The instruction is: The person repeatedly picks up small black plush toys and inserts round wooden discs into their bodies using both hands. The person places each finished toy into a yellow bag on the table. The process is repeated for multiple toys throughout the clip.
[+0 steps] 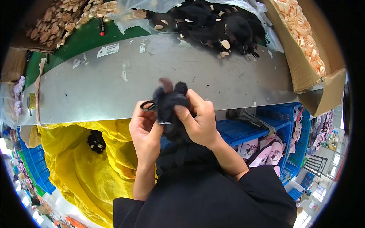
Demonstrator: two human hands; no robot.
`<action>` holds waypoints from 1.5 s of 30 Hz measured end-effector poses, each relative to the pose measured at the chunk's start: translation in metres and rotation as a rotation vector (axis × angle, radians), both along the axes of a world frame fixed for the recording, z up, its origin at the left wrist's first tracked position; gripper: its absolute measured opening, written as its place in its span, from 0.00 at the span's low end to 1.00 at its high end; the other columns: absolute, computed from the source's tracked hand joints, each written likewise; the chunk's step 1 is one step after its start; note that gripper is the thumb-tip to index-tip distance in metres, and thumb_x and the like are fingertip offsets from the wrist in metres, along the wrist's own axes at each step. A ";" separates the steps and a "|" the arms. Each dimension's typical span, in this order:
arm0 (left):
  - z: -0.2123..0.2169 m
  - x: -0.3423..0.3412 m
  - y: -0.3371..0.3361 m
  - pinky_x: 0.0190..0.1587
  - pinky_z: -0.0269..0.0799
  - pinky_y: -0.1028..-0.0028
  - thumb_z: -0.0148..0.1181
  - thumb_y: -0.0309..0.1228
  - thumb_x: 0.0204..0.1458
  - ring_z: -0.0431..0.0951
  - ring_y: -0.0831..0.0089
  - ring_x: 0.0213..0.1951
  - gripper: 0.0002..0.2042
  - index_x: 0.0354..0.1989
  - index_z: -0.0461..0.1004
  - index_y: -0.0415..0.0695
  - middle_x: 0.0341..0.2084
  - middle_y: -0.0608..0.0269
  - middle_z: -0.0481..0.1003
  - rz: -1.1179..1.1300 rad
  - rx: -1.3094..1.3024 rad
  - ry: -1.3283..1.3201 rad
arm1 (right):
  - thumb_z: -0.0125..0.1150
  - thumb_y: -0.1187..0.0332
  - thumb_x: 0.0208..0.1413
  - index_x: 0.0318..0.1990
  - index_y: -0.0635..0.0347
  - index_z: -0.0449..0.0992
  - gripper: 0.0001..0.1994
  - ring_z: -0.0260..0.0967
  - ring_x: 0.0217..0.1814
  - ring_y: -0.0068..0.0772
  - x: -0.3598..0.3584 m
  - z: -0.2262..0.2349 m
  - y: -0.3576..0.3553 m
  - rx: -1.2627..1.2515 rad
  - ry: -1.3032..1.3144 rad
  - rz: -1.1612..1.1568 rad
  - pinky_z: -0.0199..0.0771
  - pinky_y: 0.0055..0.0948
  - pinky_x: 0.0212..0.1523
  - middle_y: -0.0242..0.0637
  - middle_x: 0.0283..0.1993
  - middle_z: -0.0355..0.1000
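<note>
A small black plush toy point(171, 108) is held up in front of me, just off the near edge of the metal table point(125, 83). A brown, horn-like piece point(166, 84) and a rounded black ear point(181, 88) stick up from its top. On its left side hangs a black loop point(148, 106). My left hand point(146, 138) is closed on the toy's lower left, close to the loop. From the right, my right hand point(201, 121) grips it, thumb pressed on the fur. A small pale patch shows low on the toy; its underside is partly hidden.
Several black plush pieces point(235, 28) lie heaped on plastic at the table's back. Cardboard boxes of peach-coloured parts point(296, 32) stand at the far right and far left. A yellow bag point(80, 171) gapes at lower left, a black item inside. Blue crates point(239, 131) sit below right.
</note>
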State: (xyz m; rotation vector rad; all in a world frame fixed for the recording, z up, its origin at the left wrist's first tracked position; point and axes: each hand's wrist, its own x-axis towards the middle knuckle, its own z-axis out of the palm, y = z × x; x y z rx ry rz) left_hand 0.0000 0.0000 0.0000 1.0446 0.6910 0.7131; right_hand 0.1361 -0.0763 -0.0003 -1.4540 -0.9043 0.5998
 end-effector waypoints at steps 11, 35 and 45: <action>0.019 0.010 -0.006 0.54 0.68 0.77 0.64 0.24 0.53 0.74 0.77 0.48 0.23 0.57 0.64 0.41 0.43 0.63 0.74 0.111 -0.004 -0.112 | 0.64 0.63 0.61 0.29 0.66 0.70 0.15 0.63 0.21 0.34 0.001 -0.010 0.003 0.067 -0.187 -0.128 0.65 0.29 0.25 0.42 0.23 0.65; 0.002 -0.017 -0.013 0.72 0.54 0.60 0.55 0.41 0.52 0.62 0.56 0.70 0.41 0.75 0.47 0.50 0.70 0.50 0.57 0.058 -0.090 -0.194 | 0.73 0.73 0.41 0.36 0.61 0.80 0.12 0.71 0.22 0.34 -0.030 0.007 0.026 0.280 -0.610 0.105 0.70 0.28 0.23 0.34 0.27 0.72; 0.020 -0.013 0.036 0.59 0.74 0.53 0.65 0.18 0.52 0.72 0.52 0.61 0.46 0.76 0.42 0.52 0.68 0.42 0.62 0.440 -0.121 -0.260 | 0.56 0.72 0.58 0.48 0.64 0.73 0.12 0.73 0.43 0.55 0.065 -0.030 0.213 0.032 -0.692 0.292 0.72 0.45 0.44 0.53 0.42 0.74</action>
